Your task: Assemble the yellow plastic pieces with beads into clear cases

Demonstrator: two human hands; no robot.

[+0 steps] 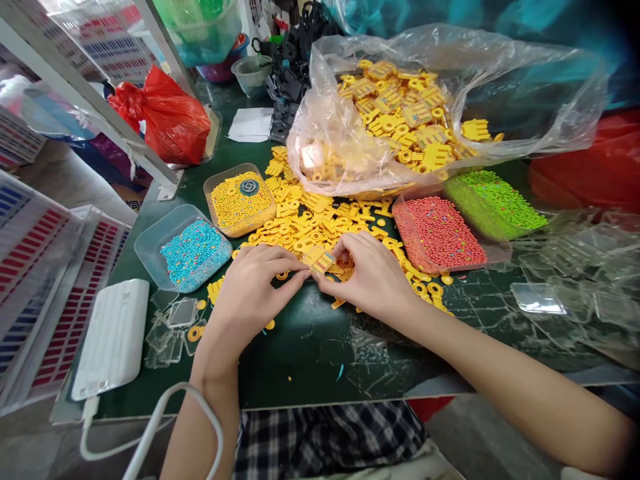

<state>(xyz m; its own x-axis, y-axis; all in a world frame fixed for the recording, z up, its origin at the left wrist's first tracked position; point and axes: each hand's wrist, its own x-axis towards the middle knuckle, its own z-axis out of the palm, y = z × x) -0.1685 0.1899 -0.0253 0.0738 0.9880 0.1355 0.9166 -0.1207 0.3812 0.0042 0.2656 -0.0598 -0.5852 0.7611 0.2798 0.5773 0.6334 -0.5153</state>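
Between my two hands is a small yellow plastic piece (319,259) with a clear face and coloured bits inside. My left hand (255,283) pinches its left side between thumb and forefinger. On the right side, my right hand (373,277) grips the same piece with thumb and fingertips. Behind and under the hands spreads a pile of loose yellow plastic parts (320,217). Tubs of yellow beads (233,208) and blue beads (193,253) stand to the left. Tubs of red beads (445,233) and green beads (500,200) stand to the right.
A clear plastic bag (345,143) full of yellow pieces lies at the back. Clear square covers (580,287) are heaped at the right, with a few more (173,327) at the left. A white power bank (113,337) with a cable sits by the left edge, and a red bag (175,120) behind.
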